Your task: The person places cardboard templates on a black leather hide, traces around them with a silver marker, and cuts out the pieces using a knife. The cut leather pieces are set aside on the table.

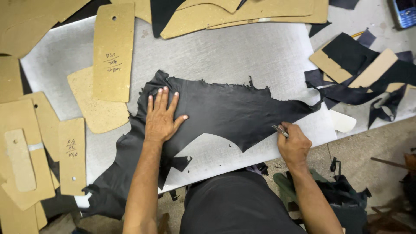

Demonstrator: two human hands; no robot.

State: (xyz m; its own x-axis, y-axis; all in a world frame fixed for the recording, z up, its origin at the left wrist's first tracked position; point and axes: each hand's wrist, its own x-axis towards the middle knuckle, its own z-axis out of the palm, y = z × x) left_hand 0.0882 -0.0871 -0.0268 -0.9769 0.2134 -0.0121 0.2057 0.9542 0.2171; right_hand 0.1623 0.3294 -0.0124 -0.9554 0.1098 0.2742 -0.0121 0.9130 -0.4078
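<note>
Near the front edge of the desk (242,52), a large piece of black leather (225,110) lay flat on the pale grey cutting surface. Its outline was ragged along the top, with a smooth curved bite already cut from its lower edge, and its left part ran down over the front edge of the desk. The surface looked matte with a faint sheen.

The left hand (161,118) lay spread and flat on the leather, fingers apart, pressing it down and gripping nothing. The right hand (294,143) was closed around a small metal knife (280,131), whose tip met the leather's lower right edge.

Brown cardboard patterns (113,52) lay along the left edge of the desk and across the far edge, some bearing handwritten marks and punched holes. Toward the right edge sat a heap of black leather scraps (364,82) mixed with tan card pieces, and a white offcut (343,121) lay just beside the leather's right tip.
</note>
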